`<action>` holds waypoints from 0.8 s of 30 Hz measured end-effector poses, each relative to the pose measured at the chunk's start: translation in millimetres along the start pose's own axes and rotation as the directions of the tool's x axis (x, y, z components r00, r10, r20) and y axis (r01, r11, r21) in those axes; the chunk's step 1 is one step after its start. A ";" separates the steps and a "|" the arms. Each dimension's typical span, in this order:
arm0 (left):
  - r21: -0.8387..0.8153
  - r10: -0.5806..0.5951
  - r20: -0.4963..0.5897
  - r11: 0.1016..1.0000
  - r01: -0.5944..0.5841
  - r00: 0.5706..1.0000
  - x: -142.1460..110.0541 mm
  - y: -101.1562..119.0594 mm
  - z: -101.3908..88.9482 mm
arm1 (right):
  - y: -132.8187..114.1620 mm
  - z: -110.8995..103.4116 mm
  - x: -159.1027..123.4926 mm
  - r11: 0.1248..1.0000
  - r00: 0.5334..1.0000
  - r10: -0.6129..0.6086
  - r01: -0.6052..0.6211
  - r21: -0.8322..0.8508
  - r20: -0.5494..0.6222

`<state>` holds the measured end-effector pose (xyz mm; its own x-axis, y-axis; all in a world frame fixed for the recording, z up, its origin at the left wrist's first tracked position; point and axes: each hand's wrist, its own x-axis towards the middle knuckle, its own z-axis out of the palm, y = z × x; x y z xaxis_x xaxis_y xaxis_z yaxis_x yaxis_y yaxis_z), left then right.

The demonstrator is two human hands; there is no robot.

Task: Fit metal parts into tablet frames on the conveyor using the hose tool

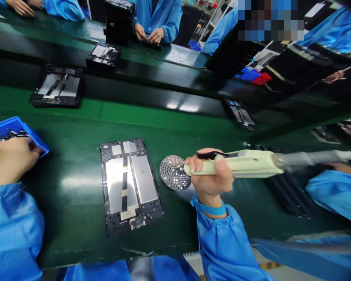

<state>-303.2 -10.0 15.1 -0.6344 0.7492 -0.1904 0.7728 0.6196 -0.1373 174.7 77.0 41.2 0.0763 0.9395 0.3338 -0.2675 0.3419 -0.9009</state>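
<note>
My right hand [212,173] grips a cream-coloured electric screwdriver [236,164], with a grey cable or hose running off to the right. Its tip rests at a round perforated metal disc [174,173] dotted with small silver bits. My left hand [11,160] lies curled at a blue plastic tray [19,130] holding small dark parts, and my fingers hide whatever they touch. Between my hands, a black tablet housing [111,187] with silver plates and dark tape strips lies flat on the green mat [67,210], touching neither hand.
Several similar black housings [57,88] sit along a dark conveyor rail [152,89] beyond the mat. Across the line, a co-worker's hands [149,35] work at a dark part. Another blue sleeve [336,193] reaches in at the right.
</note>
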 end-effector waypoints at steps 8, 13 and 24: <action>-0.122 -0.206 -0.194 0.975 0.184 0.959 -50.7 46.8 -43.9 | -52.1 26.3 -49.6 0.985 0.951 0.157 -0.171 0.033 0.265; -0.398 -0.169 -0.422 0.917 -0.015 0.891 -71.0 58.3 -56.8 | -68.8 42.7 -75.3 0.952 0.845 0.284 -0.303 -0.032 0.452; -0.733 0.479 -0.202 0.505 -0.456 0.854 -121.6 154.4 -41.9 | -67.4 43.0 -84.2 0.942 0.763 0.334 -0.290 -0.168 0.554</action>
<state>-107.4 4.3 57.8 -0.1748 0.9841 -0.0322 0.6687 0.1426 0.7297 145.0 -26.0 85.7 -0.5633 0.8192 0.1077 -0.1126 0.0530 -0.9922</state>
